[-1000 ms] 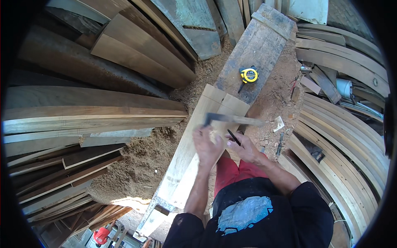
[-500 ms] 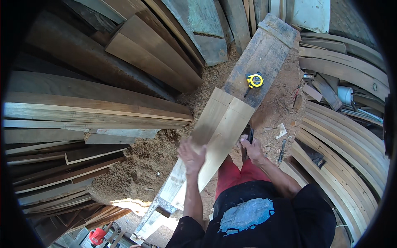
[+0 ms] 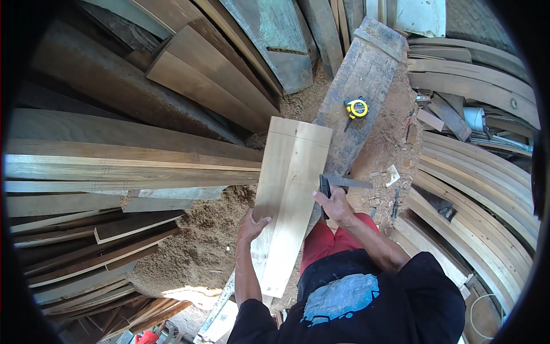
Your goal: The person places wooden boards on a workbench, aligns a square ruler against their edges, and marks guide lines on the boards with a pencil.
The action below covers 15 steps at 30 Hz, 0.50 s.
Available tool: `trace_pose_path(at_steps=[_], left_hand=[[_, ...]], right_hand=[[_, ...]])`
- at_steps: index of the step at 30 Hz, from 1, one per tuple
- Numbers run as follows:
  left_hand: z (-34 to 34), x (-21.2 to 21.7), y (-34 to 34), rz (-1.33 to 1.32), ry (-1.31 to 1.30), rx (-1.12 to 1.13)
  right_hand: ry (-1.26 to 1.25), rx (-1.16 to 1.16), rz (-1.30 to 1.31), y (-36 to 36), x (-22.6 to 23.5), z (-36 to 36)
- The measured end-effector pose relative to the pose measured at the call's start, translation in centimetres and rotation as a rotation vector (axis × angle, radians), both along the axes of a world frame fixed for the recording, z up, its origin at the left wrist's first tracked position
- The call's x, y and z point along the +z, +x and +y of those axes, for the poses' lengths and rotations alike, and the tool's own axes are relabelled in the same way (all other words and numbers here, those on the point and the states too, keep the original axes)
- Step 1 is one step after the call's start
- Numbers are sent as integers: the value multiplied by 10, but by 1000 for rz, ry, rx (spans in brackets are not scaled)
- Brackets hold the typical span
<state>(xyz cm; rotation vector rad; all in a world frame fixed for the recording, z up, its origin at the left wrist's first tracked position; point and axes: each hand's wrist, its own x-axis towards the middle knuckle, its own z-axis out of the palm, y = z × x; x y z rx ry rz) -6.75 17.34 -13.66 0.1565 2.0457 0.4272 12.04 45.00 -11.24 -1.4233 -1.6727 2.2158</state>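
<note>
A pale wooden board (image 3: pixel 286 183) lies at a slant on the worn bench, with a thin line marked across its far end. My left hand (image 3: pixel 251 226) grips the board's left edge, thumb on top and the other fingers hidden at the side. In my right hand (image 3: pixel 335 207), beside the board's right edge, is a try square (image 3: pixel 325 189) with a black stock. Its metal blade points right, away from the board. A yellow and black tape measure (image 3: pixel 357 108) sits on the bench beyond the board.
The narrow, scuffed bench (image 3: pixel 366 69) runs toward the far right. Stacked planks (image 3: pixel 132 166) crowd the left, and curved boards (image 3: pixel 475 189) line the right. Sawdust (image 3: pixel 200 229) and wood scraps cover the ground. A pale blue container (image 3: pixel 474 118) stands among the right-hand lumber.
The board's far end has swung left across the bench. My left hand has gone from a blurred, spread pose over the board to its left edge. The try square has come up beside the right edge.
</note>
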Motion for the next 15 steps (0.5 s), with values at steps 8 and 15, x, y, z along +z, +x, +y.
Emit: trace_pose_path(at_steps=[8,15], left_hand=[[34,104,10,92,248,62],[66,151,49,716,163,-269]], right_hand=[[382,-179,-93,29,30,62],[735,-358,-9,49,88,129]])
